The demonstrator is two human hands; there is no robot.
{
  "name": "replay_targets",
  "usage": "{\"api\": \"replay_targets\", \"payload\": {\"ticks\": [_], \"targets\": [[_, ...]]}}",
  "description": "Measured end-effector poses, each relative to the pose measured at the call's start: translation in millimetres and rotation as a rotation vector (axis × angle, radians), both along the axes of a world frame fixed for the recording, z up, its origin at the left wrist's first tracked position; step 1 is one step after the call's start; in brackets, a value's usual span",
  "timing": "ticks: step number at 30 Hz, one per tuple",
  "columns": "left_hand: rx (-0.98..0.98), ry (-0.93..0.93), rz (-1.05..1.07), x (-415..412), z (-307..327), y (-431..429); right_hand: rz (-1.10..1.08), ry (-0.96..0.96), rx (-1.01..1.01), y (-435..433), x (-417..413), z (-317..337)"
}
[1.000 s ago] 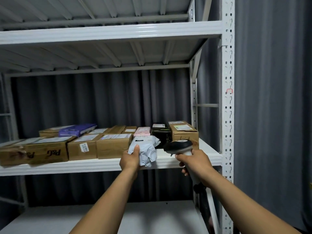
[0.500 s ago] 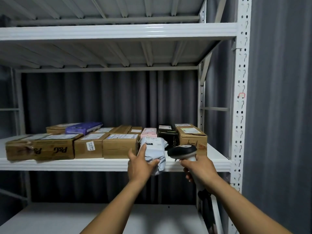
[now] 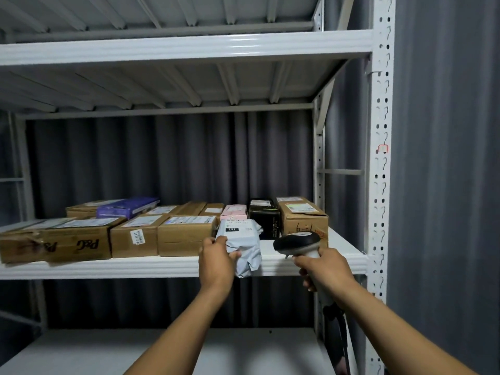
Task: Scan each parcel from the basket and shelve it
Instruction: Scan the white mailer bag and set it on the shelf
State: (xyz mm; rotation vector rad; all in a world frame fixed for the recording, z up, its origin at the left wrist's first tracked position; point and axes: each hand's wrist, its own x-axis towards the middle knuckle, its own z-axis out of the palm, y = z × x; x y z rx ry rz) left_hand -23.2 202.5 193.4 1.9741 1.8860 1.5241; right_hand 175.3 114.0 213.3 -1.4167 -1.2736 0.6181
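Middle shelf [image 3: 108, 267], front edge: grey poly mailer parcel [image 3: 244, 240] lying with its near end overhanging, white label marked "231" facing up. Gripped at that near end by the left hand [image 3: 216, 262], thumb and fingers curled round it. Just right of a brown carton [image 3: 186, 238], in front of a pink box [image 3: 234, 211]. Right hand [image 3: 323, 269] closed round the handle of a barcode scanner [image 3: 296, 240], black head over the front edge near the right corner, beside the parcel but apart from it. Behind: black box [image 3: 263, 217]; labelled carton [image 3: 303, 219] at the right end. Toward the left end: P&G carton [image 3: 75, 240], purple parcel [image 3: 127, 208]
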Motion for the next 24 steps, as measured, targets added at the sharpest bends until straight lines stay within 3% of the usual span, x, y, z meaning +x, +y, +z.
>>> {"api": "replay_targets", "payload": {"ticks": [3, 7, 10, 24], "targets": [[-0.013, 0.082, 0.032, -2, 9, 9, 0.002, 0.006, -0.006, 2, 0, -3], [-0.02, 0.546, 0.261, -5, 24, 19, 0.011, 0.005, -0.014, 4, 2, -4], [0.026, 0.727, 0.299, -6, 29, 32, 0.001, -0.006, 0.004, 7, 8, -1], [0.008, 0.776, 0.314, -9, 18, 61, -0.1, 0.091, 0.066, 33, 29, 3]]}}
